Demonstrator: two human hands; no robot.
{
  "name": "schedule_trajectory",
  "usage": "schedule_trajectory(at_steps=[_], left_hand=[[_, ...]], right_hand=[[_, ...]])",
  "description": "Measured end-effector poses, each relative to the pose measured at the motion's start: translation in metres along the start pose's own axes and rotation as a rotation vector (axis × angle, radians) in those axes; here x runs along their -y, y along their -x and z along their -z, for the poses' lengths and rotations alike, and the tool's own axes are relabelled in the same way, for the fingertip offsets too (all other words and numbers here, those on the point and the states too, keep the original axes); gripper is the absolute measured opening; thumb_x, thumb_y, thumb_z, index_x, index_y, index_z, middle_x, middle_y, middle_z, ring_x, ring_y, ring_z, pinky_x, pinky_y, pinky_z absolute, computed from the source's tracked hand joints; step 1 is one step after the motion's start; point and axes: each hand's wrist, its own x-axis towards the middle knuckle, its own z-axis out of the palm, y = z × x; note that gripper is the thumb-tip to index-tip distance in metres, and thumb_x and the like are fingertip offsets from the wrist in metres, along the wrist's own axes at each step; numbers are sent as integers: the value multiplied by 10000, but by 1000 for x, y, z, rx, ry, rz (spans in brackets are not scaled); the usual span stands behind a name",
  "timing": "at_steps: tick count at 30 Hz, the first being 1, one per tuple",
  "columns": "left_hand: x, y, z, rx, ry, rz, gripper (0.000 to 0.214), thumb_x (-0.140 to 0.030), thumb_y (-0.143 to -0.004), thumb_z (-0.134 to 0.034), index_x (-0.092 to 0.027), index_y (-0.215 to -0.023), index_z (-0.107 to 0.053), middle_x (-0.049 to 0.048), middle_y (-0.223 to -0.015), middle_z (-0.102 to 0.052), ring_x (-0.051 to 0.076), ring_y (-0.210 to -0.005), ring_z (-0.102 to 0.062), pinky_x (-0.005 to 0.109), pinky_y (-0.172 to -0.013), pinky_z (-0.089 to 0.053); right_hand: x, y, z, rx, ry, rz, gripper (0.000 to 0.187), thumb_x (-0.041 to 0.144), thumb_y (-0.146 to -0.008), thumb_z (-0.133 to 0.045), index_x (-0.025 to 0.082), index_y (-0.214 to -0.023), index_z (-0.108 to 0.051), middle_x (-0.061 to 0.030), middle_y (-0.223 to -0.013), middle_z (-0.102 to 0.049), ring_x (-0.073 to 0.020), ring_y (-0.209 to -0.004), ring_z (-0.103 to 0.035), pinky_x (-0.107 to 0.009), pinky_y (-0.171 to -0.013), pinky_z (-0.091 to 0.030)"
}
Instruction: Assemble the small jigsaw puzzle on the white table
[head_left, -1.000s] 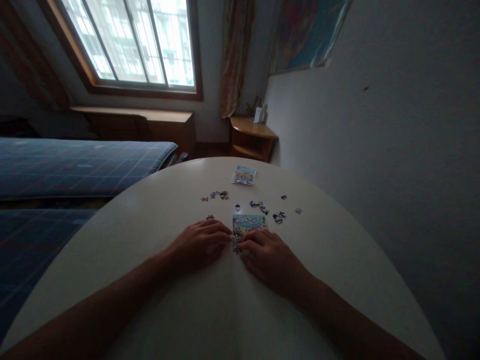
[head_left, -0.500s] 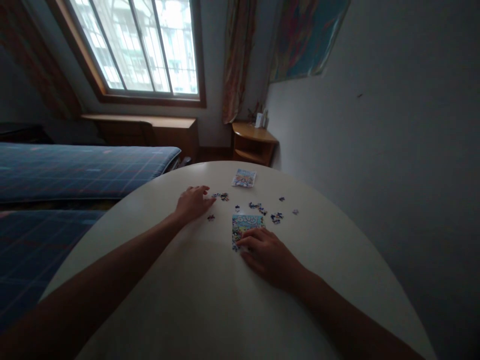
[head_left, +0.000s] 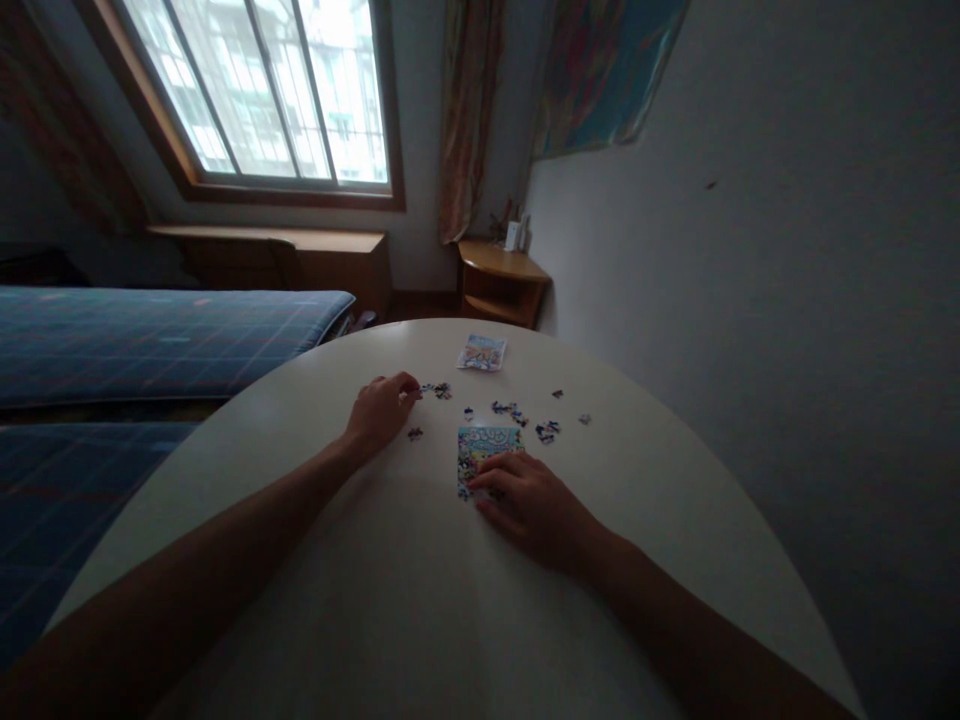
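A small, colourful, partly assembled jigsaw puzzle (head_left: 489, 445) lies on a round white table (head_left: 420, 600). My right hand (head_left: 529, 505) rests on its near edge, fingers lying flat on the pieces. My left hand (head_left: 381, 410) is stretched out to the left of a cluster of loose pieces (head_left: 436, 390), its fingertips pinched together at a piece there. One loose piece (head_left: 414, 433) lies just right of that hand. More loose pieces (head_left: 510, 409) and another small group (head_left: 547, 431) are scattered beyond the puzzle.
A small printed picture card (head_left: 481, 352) lies near the table's far edge. A bed with a blue checked cover (head_left: 150, 335) stands to the left. A wooden corner shelf (head_left: 499, 280) and a low wooden cabinet (head_left: 300, 255) sit under the window. The wall is close on the right.
My left hand left the puzzle's left side, reached out to the loose pieces further back, and its fingers have closed there. My right hand stayed on the puzzle.
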Motion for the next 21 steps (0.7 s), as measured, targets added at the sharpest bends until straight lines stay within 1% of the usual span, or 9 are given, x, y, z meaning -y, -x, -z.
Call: schedule_trajectory(at_steps=[2, 5, 8, 10, 12, 14, 17, 19, 21], left_hand=[[-7, 15, 6, 5, 69, -79, 155, -193, -924, -560, -169, -1024, -677, 77, -973, -723, 227, -965, -644, 352, -895, -496], [-24, 45, 11, 58, 158, -208, 122, -185, -924, -579, -201, -968, -692, 39, -962, -722, 193, -955, -636, 317, -891, -494], [-41, 75, 12, 145, 338, -439, 137, -194, -952, -568, -207, -951, -704, 39, -911, -707, 193, -905, -612, 320, -841, -495], [-48, 87, 9, 177, 379, -514, 142, -176, -954, -571, -206, -936, -709, 37, -881, -698, 188, -868, -598, 315, -820, -490], [-52, 92, 6, 175, 370, -523, 115, -151, -930, -603, -202, -954, -704, 36, -868, -699, 191, -861, -597, 313, -800, -493], [-53, 93, 3, 165, 347, -487, 106, -130, -883, -662, -199, -958, -693, 32, -863, -705, 198, -865, -607, 315, -784, -499], [-53, 91, -1, 167, 313, -462, 111, -114, -830, -725, -203, -876, -676, 18, -850, -715, 210, -873, -620, 336, -795, -499], [-52, 91, -1, 165, 300, -481, 106, -121, -833, -730, -206, -839, -666, 10, -841, -715, 212, -874, -619, 348, -805, -496], [-51, 92, 0, 144, 301, -488, 81, -137, -862, -704, -206, -863, -662, 12, -845, -710, 206, -860, -618, 347, -803, -495]], right_hand=[[0, 0, 0, -3, -2, 0, 190, 230, -903, -633, 212, -1085, -683, -77, -1166, -672, -232, -1105, -581, -440, -996, -452], [1, 0, 0, 0, 10, -2, 189, 229, -908, -626, 213, -1089, -681, -72, -1163, -670, -230, -1101, -576, -439, -994, -451], [2, 0, 0, 9, 29, -9, 199, 216, -899, -631, 212, -1094, -675, -72, -1161, -668, -234, -1103, -572, -441, -983, -458], [3, 0, 1, 16, 40, -16, 204, 201, -891, -633, 206, -1092, -671, -79, -1157, -666, -237, -1107, -570, -445, -977, -462], [5, 0, 2, 22, 50, -22, 214, 191, -879, -639, 199, -1091, -666, -86, -1161, -663, -241, -1112, -568, -452, -982, -461], [6, 0, 3, 20, 57, -29, 229, 189, -869, -650, 196, -1098, -659, -89, -1170, -657, -245, -1118, -566, -459, -990, -457], [7, 1, 2, 17, 60, -36, 239, 190, -859, -662, 198, -1098, -651, -85, -1171, -653, -247, -1119, -566, -464, -988, -459], [8, 2, 2, 14, 56, -39, 238, 184, -853, -665, 201, -1090, -647, -81, -1157, -654, -246, -1108, -570, -463, -981, -465], [9, 2, 2, 4, 52, -46, 243, 174, -844, -672, 201, -1084, -643, -77, -1144, -655, -243, -1099, -573, -459, -980, -469]])
